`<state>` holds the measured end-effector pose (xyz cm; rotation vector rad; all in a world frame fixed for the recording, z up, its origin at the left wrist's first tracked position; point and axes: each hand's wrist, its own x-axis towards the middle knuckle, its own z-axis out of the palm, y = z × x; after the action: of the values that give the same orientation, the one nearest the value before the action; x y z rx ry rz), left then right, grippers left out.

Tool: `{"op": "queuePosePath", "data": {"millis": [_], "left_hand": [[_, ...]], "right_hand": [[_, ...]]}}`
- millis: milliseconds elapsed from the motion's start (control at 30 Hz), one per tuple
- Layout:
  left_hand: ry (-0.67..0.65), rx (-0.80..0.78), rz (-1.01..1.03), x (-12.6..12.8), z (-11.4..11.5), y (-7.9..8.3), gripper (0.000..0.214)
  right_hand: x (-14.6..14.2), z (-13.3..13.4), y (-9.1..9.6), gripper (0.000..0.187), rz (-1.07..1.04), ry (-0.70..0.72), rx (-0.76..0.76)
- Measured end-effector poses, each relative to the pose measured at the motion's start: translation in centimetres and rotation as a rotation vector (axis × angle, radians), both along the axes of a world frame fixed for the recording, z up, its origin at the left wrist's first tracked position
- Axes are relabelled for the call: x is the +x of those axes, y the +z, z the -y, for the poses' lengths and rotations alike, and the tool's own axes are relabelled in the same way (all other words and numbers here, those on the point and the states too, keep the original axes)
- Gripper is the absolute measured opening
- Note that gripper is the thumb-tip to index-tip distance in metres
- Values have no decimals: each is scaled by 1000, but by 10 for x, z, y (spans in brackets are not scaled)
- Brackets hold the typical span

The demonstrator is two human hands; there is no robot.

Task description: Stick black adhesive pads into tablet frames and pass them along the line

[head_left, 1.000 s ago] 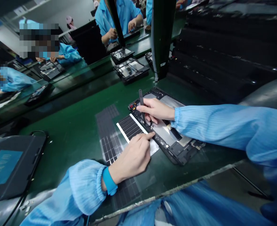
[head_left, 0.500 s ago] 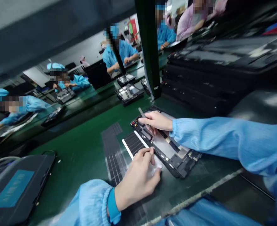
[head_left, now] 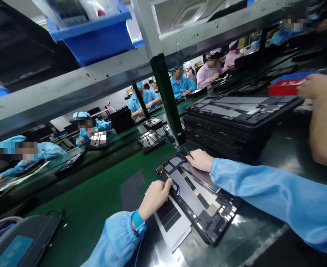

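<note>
Green matting covers the long assembly bench, where an open tablet chassis lies straight ahead, with a stack of black trays just behind it and a white sheet of dark strips against its near-left edge. The left hand is loosely curled, its fingertips touching the chassis's left edge, and I cannot tell whether it pinches anything. The right hand rests on the far edge, fingers closed round a slim dark tool, while another person's bare arm hangs at far right.
</note>
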<state>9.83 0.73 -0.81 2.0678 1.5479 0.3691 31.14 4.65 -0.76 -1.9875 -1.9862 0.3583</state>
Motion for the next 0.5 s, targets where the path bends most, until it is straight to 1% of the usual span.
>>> {"op": "queuePosePath", "data": {"millis": [67, 100, 200, 300, 367, 433, 500], "left_hand": [[22, 1, 126, 2, -3, -5, 48], [44, 25, 204, 3, -5, -7, 43], [121, 156, 453, 5, -12, -7, 34], [180, 259, 638, -2, -20, 5, 31], [230, 309, 726, -12, -29, 15, 31], [308, 365, 800, -28, -43, 24, 30], [419, 439, 866, -49, -62, 31, 29]], "right_hand": [[4, -2, 2, 37, -62, -23, -4], [6, -3, 4, 35, -100, -30, 0], [7, -3, 9, 36, -236, -17, 32], [3, -3, 12, 38, -403, 3, 78], [-2, -3, 12, 36, -521, 14, 89], [-6, -3, 8, 34, -610, 40, 74], [-9, -2, 3, 34, -648, 72, 35]]}}
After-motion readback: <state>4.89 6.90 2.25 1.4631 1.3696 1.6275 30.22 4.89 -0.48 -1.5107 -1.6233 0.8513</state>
